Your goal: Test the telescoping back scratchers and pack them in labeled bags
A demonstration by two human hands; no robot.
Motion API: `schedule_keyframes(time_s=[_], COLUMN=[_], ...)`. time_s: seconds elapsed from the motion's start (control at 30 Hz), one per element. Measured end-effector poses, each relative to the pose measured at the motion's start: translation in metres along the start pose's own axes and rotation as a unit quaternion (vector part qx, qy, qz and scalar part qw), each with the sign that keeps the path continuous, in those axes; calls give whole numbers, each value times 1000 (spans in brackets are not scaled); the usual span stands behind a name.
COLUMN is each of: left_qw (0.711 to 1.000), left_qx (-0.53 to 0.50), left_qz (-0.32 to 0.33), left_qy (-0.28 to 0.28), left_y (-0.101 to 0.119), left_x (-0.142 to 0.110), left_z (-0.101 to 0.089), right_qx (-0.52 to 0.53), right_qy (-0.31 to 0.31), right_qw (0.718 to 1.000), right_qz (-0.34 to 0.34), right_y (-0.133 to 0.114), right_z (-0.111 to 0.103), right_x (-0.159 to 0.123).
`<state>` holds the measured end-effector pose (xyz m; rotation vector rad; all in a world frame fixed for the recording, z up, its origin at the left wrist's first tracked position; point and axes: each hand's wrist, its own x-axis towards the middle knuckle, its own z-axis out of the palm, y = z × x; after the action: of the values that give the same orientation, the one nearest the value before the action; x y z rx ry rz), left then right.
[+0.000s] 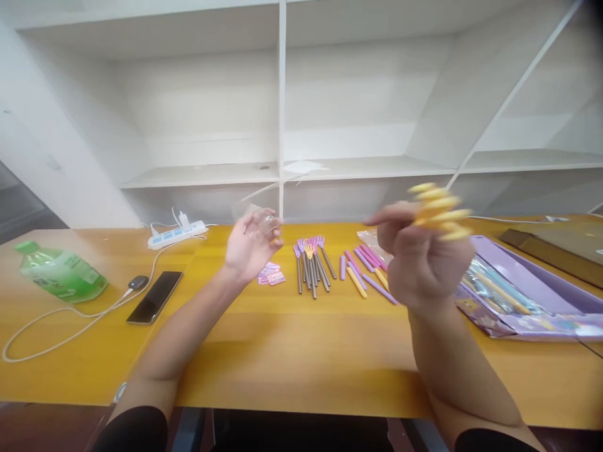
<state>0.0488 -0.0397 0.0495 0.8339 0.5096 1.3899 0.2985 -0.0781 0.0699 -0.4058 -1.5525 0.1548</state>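
My right hand (419,257) is raised at the right, its fingers closed around a yellow claw-shaped back scratcher head (440,210); any rod attached to it is hidden or not visible. My left hand (252,245) is lifted at the left with curled fingers around a crumpled clear plastic bag (257,220), which is blurred. Between the hands, several back scratchers (311,267) with grey metal rods and purple, pink and yellow claw heads lie in a bunch. To their right are several pink, purple and yellow tubes (365,270). Small printed cards (272,276) lie below my left hand.
A lilac open box (556,289) with wrapped items stands at the right, near a brown cardboard piece (560,248). At the left are a green bottle (63,273), a phone (154,297), a white cable (51,348) and a power strip (176,235). White shelving (282,113) rises behind the table.
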Motion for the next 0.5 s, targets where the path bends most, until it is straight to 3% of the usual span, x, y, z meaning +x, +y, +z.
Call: schedule_keyframes(time_s=[0.1,0.2,0.33,0.5], left_qw=[999,999,992,988], left_qx=[-26,1,39,71], left_qz=[15,39,118,133], left_qy=[13,5,-16,-13], left_y=[-8,-20,-30,-26], left_x=[3,5,3,-7], left_z=[-3,-5,-5,2], right_qx=[-127,-194,-204,-271], right_qy=[-178,-266,-263,-297], right_qw=[975,940,940,913], right_qz=[30,85,76,71], right_y=[-14,-16,-9,-1], right_z=[4,13,14,8], right_x=[-8,-9,-4,-4])
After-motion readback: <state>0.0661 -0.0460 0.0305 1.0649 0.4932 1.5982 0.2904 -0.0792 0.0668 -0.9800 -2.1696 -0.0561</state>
